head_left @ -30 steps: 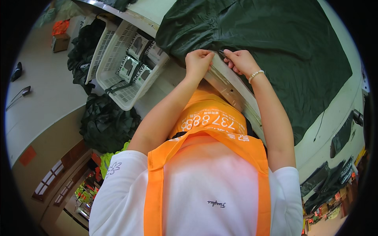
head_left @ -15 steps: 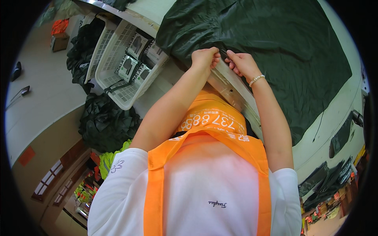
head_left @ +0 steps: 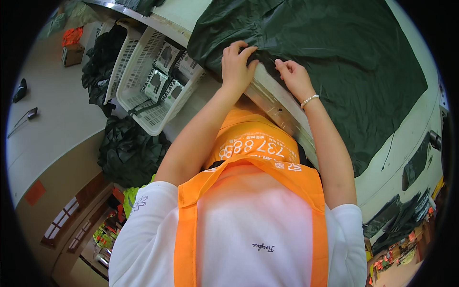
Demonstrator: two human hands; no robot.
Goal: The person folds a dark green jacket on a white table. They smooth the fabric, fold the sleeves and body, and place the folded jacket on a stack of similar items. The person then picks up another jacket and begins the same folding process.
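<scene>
A large dark green sheet of thin, shiny fabric (head_left: 344, 71) lies spread and wrinkled on the pale table. My left hand (head_left: 235, 68) rests at its near edge, fingers curved and thumb held apart, touching the cloth. To the right of it, my right hand (head_left: 297, 82) is closed in a pinch. From its fingertips a thin, pointed metal tool (head_left: 273, 60) sticks out toward the left, close over the fabric; its exact kind is too small to make out. A bead bracelet circles the right wrist.
Left of the table stands a white plastic basket (head_left: 155, 119) with several printed packages (head_left: 155, 82). Dark garments (head_left: 126, 153) are heaped below it. A metal-fronted table edge (head_left: 275, 107) runs close before me. Dark folded pieces (head_left: 382, 217) lie at the right.
My left hand has come away from its pinch near the right hand, moved slightly left and spread its fingers. The right hand has shifted slightly, keeping its grip on the thin tool.
</scene>
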